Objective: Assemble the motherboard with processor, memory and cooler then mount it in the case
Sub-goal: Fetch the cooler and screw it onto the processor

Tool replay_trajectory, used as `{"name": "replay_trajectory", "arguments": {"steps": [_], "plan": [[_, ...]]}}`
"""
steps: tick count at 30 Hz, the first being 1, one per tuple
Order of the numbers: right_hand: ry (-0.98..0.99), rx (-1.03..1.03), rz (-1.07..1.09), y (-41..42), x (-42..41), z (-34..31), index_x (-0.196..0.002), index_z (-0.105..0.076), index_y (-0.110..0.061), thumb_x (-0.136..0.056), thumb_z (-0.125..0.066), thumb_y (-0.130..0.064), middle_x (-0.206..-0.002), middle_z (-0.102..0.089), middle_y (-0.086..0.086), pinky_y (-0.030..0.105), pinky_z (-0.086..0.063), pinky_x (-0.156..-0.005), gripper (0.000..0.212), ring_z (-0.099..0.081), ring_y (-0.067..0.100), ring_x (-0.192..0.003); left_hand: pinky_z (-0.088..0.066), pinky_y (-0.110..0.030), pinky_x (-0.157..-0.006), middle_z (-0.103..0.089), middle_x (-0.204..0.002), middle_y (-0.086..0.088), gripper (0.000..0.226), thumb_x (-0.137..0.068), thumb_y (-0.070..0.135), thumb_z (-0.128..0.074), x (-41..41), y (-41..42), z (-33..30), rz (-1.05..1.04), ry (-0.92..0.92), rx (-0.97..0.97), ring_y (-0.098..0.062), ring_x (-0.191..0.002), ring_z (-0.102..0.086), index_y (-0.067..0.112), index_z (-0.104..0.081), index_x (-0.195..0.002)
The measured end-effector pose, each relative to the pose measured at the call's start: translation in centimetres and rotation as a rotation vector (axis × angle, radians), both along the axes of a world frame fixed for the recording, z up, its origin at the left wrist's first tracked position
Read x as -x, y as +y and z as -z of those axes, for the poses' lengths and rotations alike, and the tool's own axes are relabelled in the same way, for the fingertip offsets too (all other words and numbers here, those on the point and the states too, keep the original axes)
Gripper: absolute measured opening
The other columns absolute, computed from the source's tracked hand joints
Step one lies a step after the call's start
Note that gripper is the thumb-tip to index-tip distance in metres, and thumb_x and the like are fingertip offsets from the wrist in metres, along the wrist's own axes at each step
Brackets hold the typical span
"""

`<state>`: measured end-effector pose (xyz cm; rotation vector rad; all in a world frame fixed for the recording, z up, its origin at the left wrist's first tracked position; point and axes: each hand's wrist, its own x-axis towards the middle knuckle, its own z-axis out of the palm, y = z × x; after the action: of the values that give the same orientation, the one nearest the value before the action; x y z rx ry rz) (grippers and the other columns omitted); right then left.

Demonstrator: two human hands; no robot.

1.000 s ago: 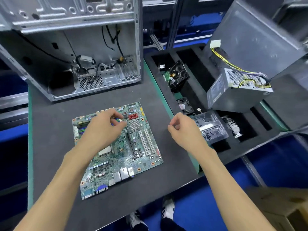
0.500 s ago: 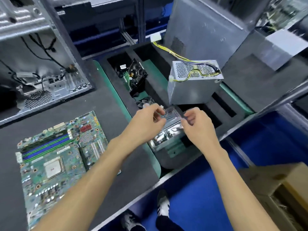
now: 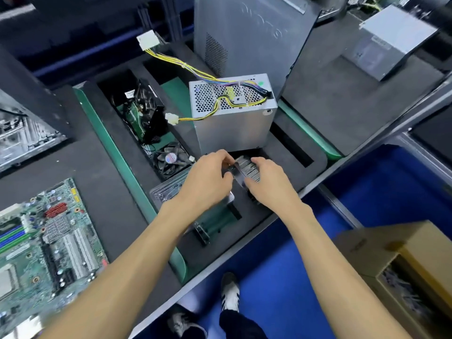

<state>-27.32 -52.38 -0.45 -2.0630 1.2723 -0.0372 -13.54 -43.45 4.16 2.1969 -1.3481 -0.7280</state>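
Near the centre of the frame both hands meet on the finned cooler (image 3: 247, 168); the left hand (image 3: 208, 182) has its fingers curled around the cooler's left end, and the right hand (image 3: 269, 184) grips the right side with thumb and bent fingers; the cooler sits tilted above a slot of the black foam tray (image 3: 288, 155), just below the silver power supply (image 3: 232, 113). The motherboard (image 3: 49, 245) lies flat at the lower left on the dark mat, well apart from the hands; a small black fan (image 3: 170, 160) rests in the tray left of the hands; the open case (image 3: 22, 135) shows at the left edge.
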Motion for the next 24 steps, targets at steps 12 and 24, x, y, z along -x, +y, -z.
{"name": "replay_trajectory", "arguments": {"steps": [12,24], "plan": [[-0.002,-0.026,-0.168,-1.0,-1.7,1.4,-0.14,-0.053,-0.036,-0.097,-0.053,-0.014,-0.132,-0.05,0.004,0.029,-0.042,-0.078,0.048,-0.058,0.025,-0.107,-0.049,-0.04,-0.087,-0.07,-0.091,0.004,0.021,-0.088,0.007,-0.055,-0.4,-0.8,1.4,0.001,-0.075,-0.006,-0.022,-0.085,-0.06,0.016,-0.07,-0.098],[0.0,0.002,-0.075,-1.3,-1.4,1.1,-0.126,-0.048,-0.034,-0.088,-0.068,-0.043,-0.117,-0.051,-0.001,0.034,-0.043,-0.073,0.044,-0.055,0.02,-0.096,-0.044,-0.04,-0.092,-0.07,-0.098,0.004,0.02,-0.088,0.011,-0.055,-0.6,-1.1,1.8,-0.004,-0.139,-0.023,-0.023,-0.095,-0.056,0.019,-0.068,-0.101]]}}
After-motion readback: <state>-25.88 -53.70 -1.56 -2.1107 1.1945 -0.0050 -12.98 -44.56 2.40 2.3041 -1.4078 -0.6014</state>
